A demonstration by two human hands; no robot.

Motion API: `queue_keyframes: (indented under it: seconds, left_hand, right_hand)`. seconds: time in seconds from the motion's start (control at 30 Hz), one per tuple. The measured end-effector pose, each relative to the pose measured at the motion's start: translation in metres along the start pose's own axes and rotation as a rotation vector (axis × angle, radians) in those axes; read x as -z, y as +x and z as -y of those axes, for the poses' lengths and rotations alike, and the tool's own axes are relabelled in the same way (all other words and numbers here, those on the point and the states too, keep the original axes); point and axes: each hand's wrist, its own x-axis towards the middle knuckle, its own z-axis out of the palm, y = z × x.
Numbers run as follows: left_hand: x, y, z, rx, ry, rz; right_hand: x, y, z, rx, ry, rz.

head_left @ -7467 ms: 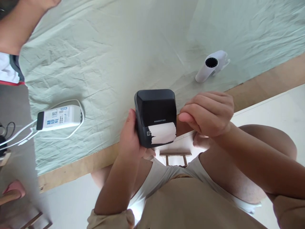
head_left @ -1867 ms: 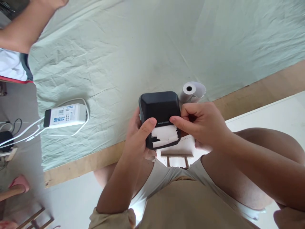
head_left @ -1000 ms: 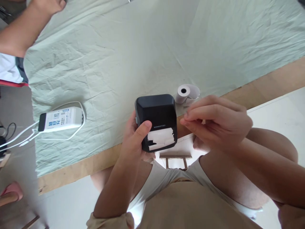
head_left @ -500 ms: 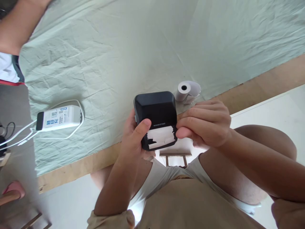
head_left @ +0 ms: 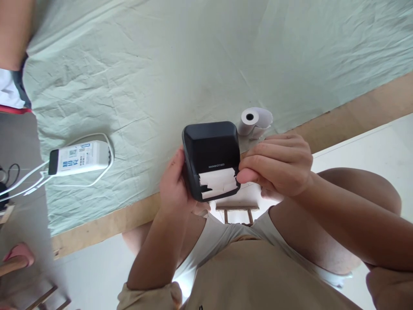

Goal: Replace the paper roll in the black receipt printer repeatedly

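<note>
A black label printer [head_left: 211, 144] with NIIMBOT lettering is held over the table's near edge by my left hand [head_left: 177, 183]. That hand wraps its left side, the thumb along the side and the other fingers mostly hidden beneath. A torn white label [head_left: 219, 181] with ragged edges sticks to its lower face. At the label's right edge, my right hand [head_left: 279, 163] is closed in a pinch, thumb and forefinger touching the printer's corner; what lies between the fingertips is hidden. Just beyond the printer, a white paper roll [head_left: 250, 122] rests on the cloth with its end loose.
A pale green cloth [head_left: 193, 64] covers the table, with a bare wooden edge [head_left: 129, 215] in front. On the left lies a white power strip [head_left: 82, 158] with white cables. Another person's arm [head_left: 14, 34] reaches in at the upper left.
My left thumb has moved off the printer's front face to its left side. My right hand stays at the label's edge. The other person's arm has shifted left.
</note>
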Motion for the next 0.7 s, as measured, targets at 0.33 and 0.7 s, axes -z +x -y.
queue_keyframes:
  seconds: [0.33, 0.7]
  left_hand:
    - [0.002, -0.003, -0.006, 0.042, 0.126, 0.012]
    - [0.003, 0.001, 0.001, -0.01, 0.129, 0.02]
  right_hand:
    - [0.006, 0.016, 0.008, -0.4, 0.138, 0.268]
    - [0.02, 0.038, 0.011, -0.32, 0.03, 0.335]
